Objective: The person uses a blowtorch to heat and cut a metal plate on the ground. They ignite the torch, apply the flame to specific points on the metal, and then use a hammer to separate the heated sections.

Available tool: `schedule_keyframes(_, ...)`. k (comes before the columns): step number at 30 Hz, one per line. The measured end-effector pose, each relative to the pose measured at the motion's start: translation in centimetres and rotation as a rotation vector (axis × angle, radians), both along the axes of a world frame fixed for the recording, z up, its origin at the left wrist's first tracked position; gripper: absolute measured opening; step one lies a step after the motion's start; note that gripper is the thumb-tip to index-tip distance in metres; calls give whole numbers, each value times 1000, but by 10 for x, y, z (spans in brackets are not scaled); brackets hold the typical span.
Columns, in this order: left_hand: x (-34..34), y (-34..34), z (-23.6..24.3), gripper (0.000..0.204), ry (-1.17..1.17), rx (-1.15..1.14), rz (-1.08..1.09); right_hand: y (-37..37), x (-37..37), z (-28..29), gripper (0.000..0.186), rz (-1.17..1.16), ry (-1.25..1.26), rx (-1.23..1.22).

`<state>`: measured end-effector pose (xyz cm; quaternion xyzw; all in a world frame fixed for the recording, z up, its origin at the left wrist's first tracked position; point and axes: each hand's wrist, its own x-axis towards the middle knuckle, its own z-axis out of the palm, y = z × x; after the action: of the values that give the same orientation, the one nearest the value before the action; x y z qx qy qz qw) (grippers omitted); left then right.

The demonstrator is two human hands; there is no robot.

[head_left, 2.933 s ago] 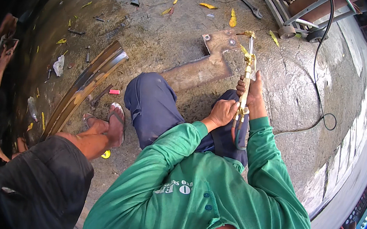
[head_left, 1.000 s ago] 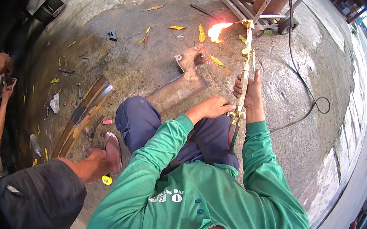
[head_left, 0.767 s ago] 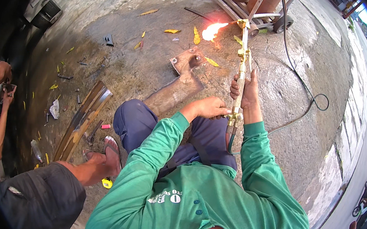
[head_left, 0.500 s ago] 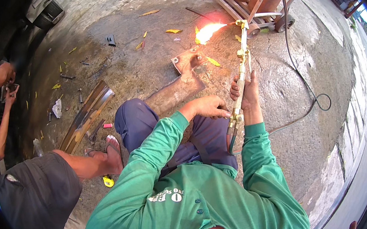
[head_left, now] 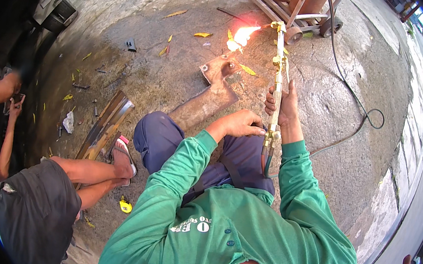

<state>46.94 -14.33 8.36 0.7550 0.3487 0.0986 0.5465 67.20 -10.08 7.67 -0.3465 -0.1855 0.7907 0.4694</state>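
My right hand [head_left: 286, 107] is wrapped round the brass-coloured handle of a cutting torch [head_left: 278, 81], which points away from me. Bent over from the left, my left hand [head_left: 242, 123] has its fingers closed at the valve knob near the torch's hose end. A bright orange-white flame [head_left: 243, 35] streams leftward from the torch head. Just below the flame, on the concrete, lies a rusty metal bracket [head_left: 210, 91] with a wide notched end and bolt holes. Its near end reaches my left knee. Two hoses leave the torch's base by my lap.
A wheeled cart [head_left: 269, 8] carrying rusty cylinders stands at the far side. A dark hose [head_left: 348, 86] loops on the right. Metal strips [head_left: 105, 127], a yellow tape measure [head_left: 125, 205] and a co-worker's sandalled foot [head_left: 124, 159] are left of me. Another person's hand [head_left: 15, 105] shows at far left.
The co-worker's legs have shifted, and both now stretch toward the metal strips. The flame looks slightly broader at its end. My hands keep their places on the torch.
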Motion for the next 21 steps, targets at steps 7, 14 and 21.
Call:
schedule_keyframes(7,2,-1,-4,41,-43,15,-4,-2,2,0,79,-11,9,-21)
schedule_keyframes(14,9,9,-8,44,-55,126,75,-3,9,-2,79,-17,46,-22)
schedule_keyframes(21,65,101,45,58,282,714,666,-12,5,6,79,-4,-47,-36)
